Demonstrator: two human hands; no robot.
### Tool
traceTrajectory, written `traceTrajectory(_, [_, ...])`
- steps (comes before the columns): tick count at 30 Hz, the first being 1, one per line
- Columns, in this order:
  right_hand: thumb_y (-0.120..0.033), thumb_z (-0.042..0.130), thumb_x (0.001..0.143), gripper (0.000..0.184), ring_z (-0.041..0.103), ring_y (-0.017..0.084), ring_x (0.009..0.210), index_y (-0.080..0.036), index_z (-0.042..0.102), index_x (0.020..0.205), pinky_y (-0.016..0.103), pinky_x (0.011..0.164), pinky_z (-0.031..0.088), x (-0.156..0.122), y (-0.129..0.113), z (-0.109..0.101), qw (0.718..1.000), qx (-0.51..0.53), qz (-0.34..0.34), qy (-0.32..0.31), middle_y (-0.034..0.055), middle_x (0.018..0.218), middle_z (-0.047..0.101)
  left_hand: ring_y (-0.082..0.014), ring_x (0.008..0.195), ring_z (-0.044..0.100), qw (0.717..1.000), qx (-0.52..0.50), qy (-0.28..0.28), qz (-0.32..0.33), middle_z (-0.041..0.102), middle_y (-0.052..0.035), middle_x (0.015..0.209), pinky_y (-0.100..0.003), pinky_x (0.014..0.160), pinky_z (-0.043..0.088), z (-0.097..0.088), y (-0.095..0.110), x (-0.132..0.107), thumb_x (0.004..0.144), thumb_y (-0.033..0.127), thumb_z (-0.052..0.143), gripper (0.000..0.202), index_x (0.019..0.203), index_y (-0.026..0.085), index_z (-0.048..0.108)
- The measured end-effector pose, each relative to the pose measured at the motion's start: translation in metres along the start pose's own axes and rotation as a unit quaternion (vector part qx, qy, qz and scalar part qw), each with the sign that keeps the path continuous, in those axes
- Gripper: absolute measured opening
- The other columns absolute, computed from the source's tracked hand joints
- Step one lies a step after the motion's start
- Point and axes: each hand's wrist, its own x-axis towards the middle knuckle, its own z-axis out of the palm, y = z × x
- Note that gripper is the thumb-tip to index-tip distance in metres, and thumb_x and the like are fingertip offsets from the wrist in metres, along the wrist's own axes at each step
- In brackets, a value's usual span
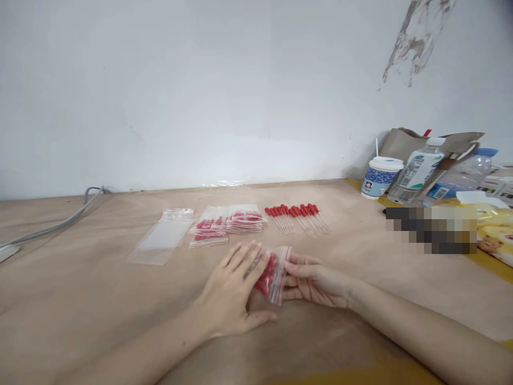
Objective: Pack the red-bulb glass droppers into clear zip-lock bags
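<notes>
A clear zip bag (276, 283) holding red-ended pieces lies at the front middle of the table. My left hand (232, 289) rests over its left part, fingers stretched out and hiding some of it. At the bag's right edge, my right hand (315, 280) grips the zip end between thumb and fingers. Behind my hands are several loose droppers (298, 214) with red bulbs and thin clear stems, laid in two groups. Left of them sits a stack of filled zip bags (245, 220). Farther left lie empty clear zip bags (162, 240).
On the right stand a lidded cup (380, 176) with a straw, a labelled plastic bottle (417, 171) and a grey bag (396, 141). A yellow package (497, 235) lies nearer. A grey cable (60, 225) crosses the left side. The white wall (180, 96) borders the table's back.
</notes>
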Motion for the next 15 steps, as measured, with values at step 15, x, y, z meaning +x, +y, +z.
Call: traceTrajectory(15, [-0.021,0.067,0.070,0.020,0.062,0.010,0.076,-0.013,0.058,0.087,0.024,0.075,0.048,-0.003,-0.026,-0.069,0.989,-0.127,-0.034,0.071,0.0041,0.088,0.063,-0.0166,0.060,0.061,0.973,-0.097,-0.055,-0.204,0.069,0.0008,0.078,-0.026,0.052,0.048,-0.121,-0.083,-0.007,0.082,0.042,0.049,0.025,0.091,0.028,0.068])
